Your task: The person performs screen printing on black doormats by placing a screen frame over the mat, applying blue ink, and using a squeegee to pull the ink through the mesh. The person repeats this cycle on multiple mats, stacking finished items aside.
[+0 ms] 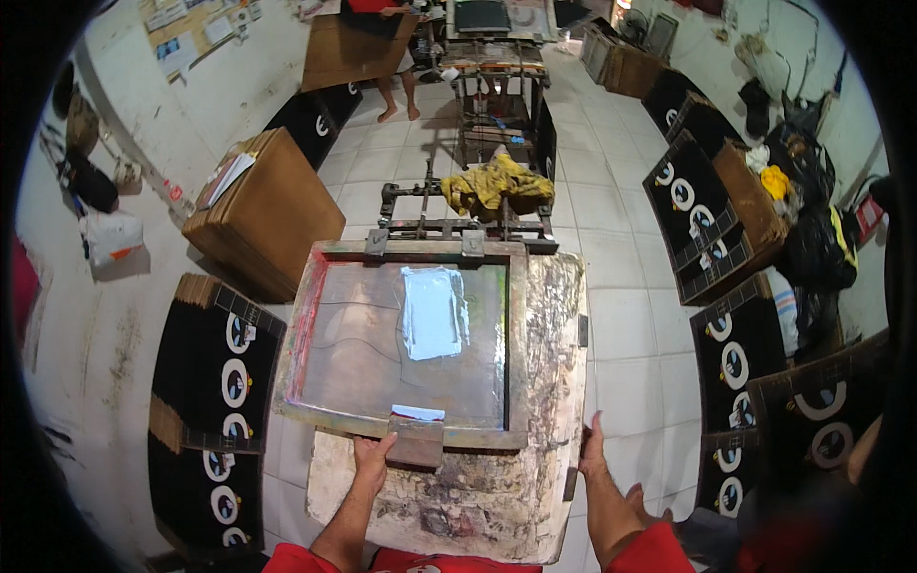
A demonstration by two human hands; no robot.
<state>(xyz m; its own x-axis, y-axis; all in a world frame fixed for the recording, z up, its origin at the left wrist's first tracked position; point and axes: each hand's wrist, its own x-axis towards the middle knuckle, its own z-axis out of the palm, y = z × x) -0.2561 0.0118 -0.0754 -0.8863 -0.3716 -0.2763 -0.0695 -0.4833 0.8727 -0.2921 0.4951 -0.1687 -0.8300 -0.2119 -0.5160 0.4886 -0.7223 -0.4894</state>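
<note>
A wooden-framed printing screen rests tilted over a stained board in front of me. Pale blue ink covers part of its mesh. At the lower rim a squeegee with a wooden handle leans on the frame, ink along its blade. My left hand is closed on the frame's near edge, its thumb beside the squeegee handle. Against the board's right edge lies my right hand, open with a digit stretched forward; its other fingers are partly hidden.
Stacks of black printed cardboard line the left, with more printed sheets at right. A yellow stained cloth hangs over the metal clamp rack. Ahead, a person holds a brown sheet. Another person's arm shows at lower right.
</note>
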